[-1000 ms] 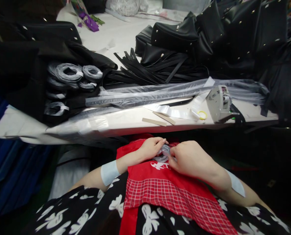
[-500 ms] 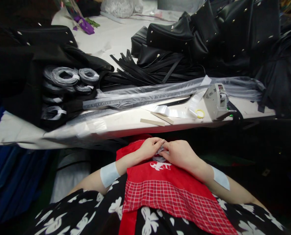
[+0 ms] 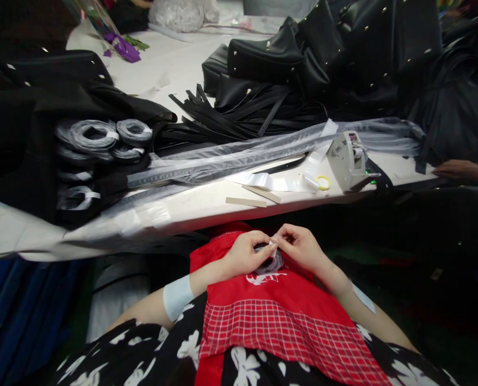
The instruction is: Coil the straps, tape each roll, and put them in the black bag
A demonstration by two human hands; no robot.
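Note:
In front of my red apron, my left hand is closed on a small grey coiled strap, which looks wrapped in clear plastic. My right hand pinches at the coil's upper edge, its fingertips meeting those of the left. A bit of white tape shows between the fingertips. My fingers cover part of the coil. Similar finished-looking coils, each with a white band, are stacked on the left of the table. Long plastic-sleeved straps lie along the table beyond my hands.
A tape dispenser stands near the table edge, with white tape trailing left and a yellow ring beside it. Black bags and loose black straps are piled behind. Another person's hand rests at the right.
Both hands have shifted around the coil, so more of it and the white tape show. Another person's hand has appeared at the right. The view has moved slightly.

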